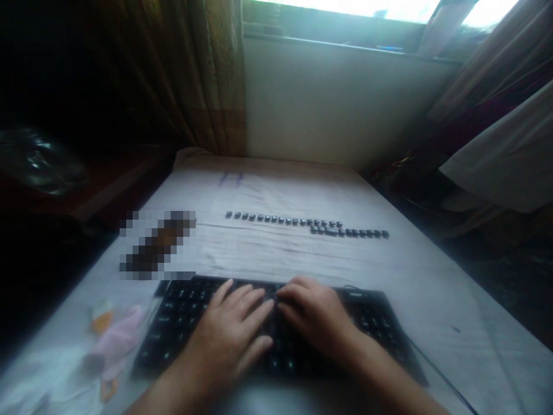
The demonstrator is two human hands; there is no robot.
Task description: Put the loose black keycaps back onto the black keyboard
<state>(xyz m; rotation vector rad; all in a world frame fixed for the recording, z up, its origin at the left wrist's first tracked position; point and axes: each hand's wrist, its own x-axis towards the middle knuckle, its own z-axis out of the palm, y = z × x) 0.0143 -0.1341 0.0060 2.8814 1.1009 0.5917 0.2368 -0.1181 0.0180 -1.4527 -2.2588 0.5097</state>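
A black keyboard (166,337) lies at the near side of the cloth-covered table. My left hand (233,323) rests over its left-middle keys, palm down, with fingers stretched out and holding nothing visible. At the keyboard's upper middle, my right hand (315,314) has its fingers bent together in a pinch; whatever may be between the fingertips is hidden. Both hands cover many of the middle keys. Beyond the keyboard, small black keycaps (280,220) form a long row, and a shorter row of keycaps (354,233) sits nearer and to the right.
A pale cloth (268,253) covers the table. At the left lie a blurred-out dark object (158,245) and a pink cloth-like thing (118,340). The keyboard's cable (436,366) trails off right. A wall (328,104) and curtains (211,75) stand behind.
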